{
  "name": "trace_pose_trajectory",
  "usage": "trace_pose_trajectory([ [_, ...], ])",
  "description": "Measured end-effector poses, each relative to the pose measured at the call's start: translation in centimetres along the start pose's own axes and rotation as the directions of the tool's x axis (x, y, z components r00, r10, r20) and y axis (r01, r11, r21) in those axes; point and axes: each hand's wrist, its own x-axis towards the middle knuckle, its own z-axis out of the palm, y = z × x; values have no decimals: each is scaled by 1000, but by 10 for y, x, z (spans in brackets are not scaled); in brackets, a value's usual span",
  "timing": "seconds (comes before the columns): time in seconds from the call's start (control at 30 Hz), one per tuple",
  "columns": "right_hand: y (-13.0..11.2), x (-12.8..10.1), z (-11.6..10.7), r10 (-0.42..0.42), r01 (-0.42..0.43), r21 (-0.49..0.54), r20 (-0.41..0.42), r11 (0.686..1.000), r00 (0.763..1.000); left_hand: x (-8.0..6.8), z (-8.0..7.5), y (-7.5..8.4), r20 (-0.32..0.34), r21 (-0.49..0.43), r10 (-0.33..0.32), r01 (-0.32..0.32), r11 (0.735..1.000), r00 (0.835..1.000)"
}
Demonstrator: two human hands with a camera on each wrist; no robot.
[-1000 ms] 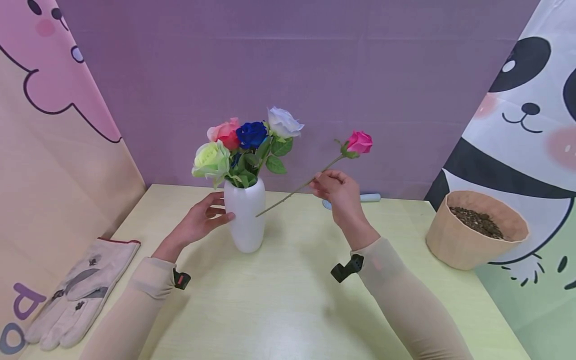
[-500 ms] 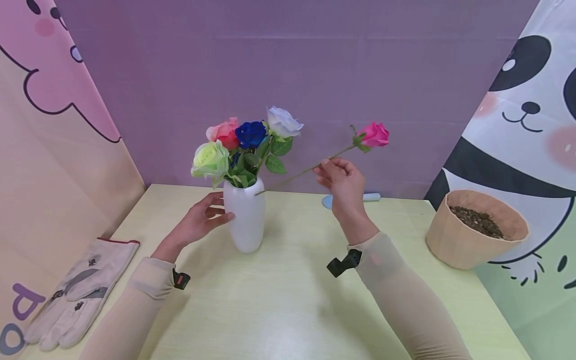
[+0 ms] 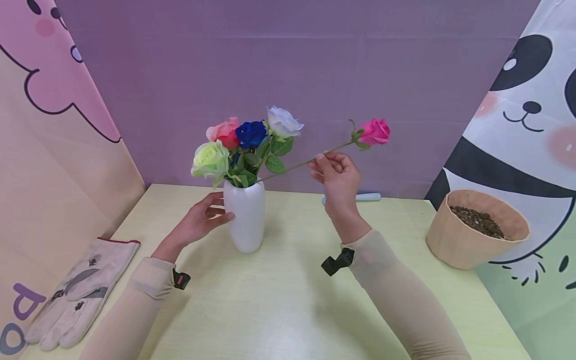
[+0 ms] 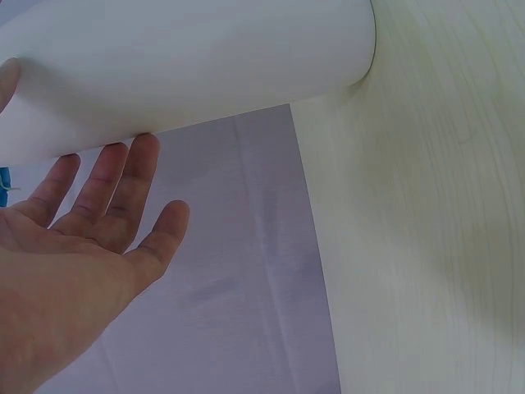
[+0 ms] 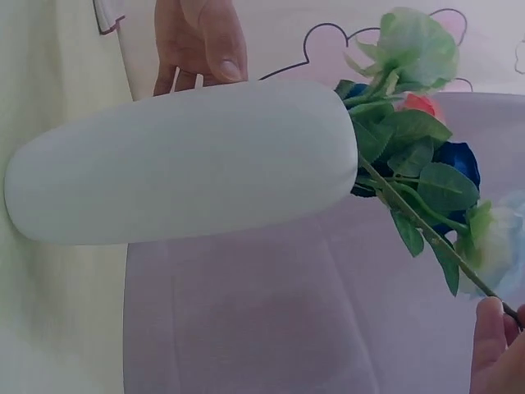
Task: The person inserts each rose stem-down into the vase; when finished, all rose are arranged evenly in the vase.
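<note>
A white vase [image 3: 245, 215] stands upright on the table, holding a yellow-green rose [image 3: 210, 159], a coral-pink rose [image 3: 224, 134], a blue rose [image 3: 251, 134] and a white rose [image 3: 283, 121]. My left hand [image 3: 200, 220] steadies its left side, thumb on the front and fingertips [image 4: 146, 144] against the far side. Between thumb and fingers, my right hand [image 3: 339, 185] pinches the stem of a bright pink rose [image 3: 373, 132]. That stem slants down leftward, its lower end at the vase's mouth. In the right wrist view, the stem [image 5: 422, 223] passes over the green leaves.
At the left lie pale work gloves [image 3: 85, 290]. A light blue tool handle [image 3: 369, 197] shows at the table's back edge behind my right hand. A tan pot [image 3: 463, 240] of soil stands at the right. A purple cloth [image 3: 405, 100] hangs behind the table.
My right hand has risen, tipping the pink rose flatter; its bloom went up and right. The stem's lower end rose from beside the vase's body to its mouth. The left hand stayed put.
</note>
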Motion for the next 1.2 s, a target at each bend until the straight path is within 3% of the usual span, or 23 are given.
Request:
trace_pose_trajectory([
  [0.63,10,-5,21,-150,149,13,58,989,987,0,0,-2,-5,14,3,-3,1000,1000],
  [1.03,6,-5,24,-181,180,25,40,983,983,0,1,0,-1,20,-7,7,1000,1000],
  [1.2,14,-6,28,-167,168,-7,75,986,983,-1,1,2,-8,37,-27,27,999,1000],
])
